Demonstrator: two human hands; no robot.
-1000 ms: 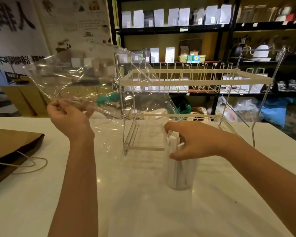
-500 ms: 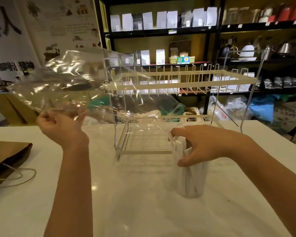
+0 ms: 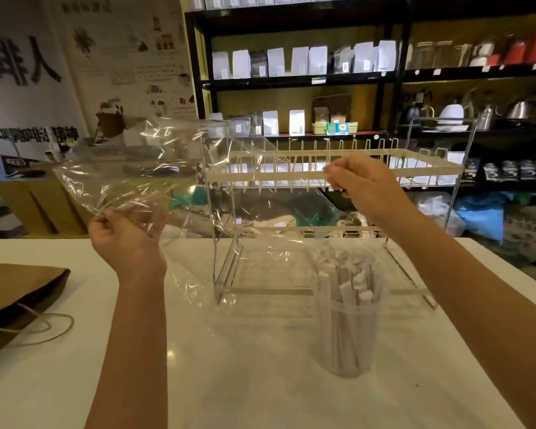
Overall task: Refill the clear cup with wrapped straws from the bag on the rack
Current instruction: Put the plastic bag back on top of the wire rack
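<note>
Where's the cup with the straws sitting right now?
The clear cup, full of wrapped straws, stands on the white table right of centre, just in front of the wire rack, below the raised right hand.

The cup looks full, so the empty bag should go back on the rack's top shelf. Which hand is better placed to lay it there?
Probably the right hand: it pinches the bag beside the rack top shelf. The left hand grips it off to the rack's left.
</note>
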